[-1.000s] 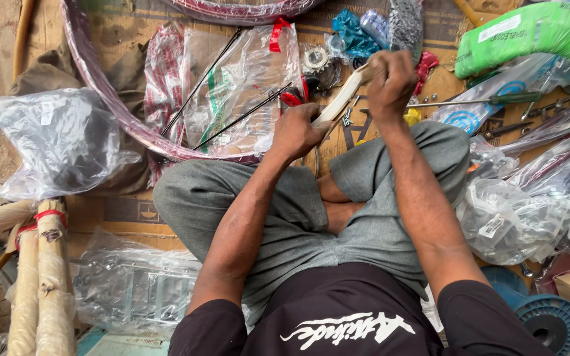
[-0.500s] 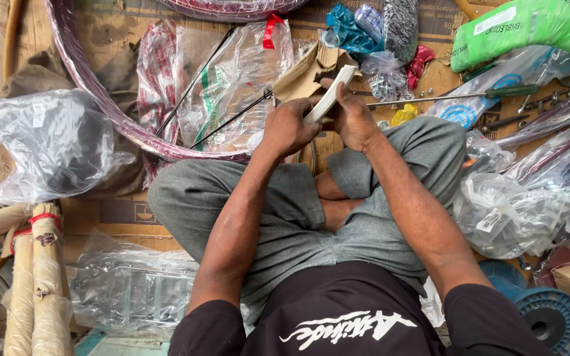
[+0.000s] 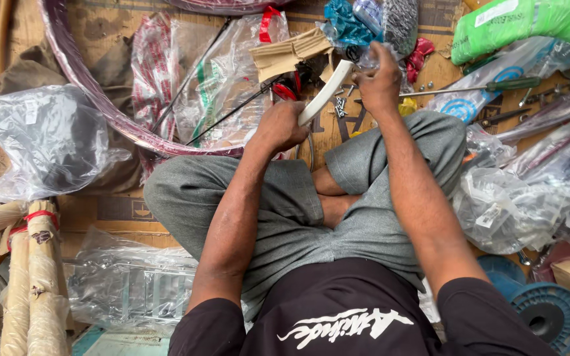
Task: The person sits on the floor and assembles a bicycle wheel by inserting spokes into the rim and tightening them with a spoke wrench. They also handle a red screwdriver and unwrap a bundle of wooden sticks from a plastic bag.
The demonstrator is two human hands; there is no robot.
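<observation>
Two hands, left hand (image 3: 284, 125) and right hand (image 3: 379, 82), close their fingers around a curved, cream-white strip (image 3: 324, 92).

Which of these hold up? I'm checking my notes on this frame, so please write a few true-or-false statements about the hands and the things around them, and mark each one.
1. Both hands hold one pale curved strip. True: the left hand has its lower end, the right hand its upper end.
2. The green-handled screwdriver is in the right hand. False: it lies on the floor, to the right of that hand.
3. The person sits cross-legged in grey trousers. True.
4. A dark red wheel rim lies on the person's lap. False: it lies on the floor ahead of the left knee.
5. A blue spool lies by the person's right side. True.
</observation>
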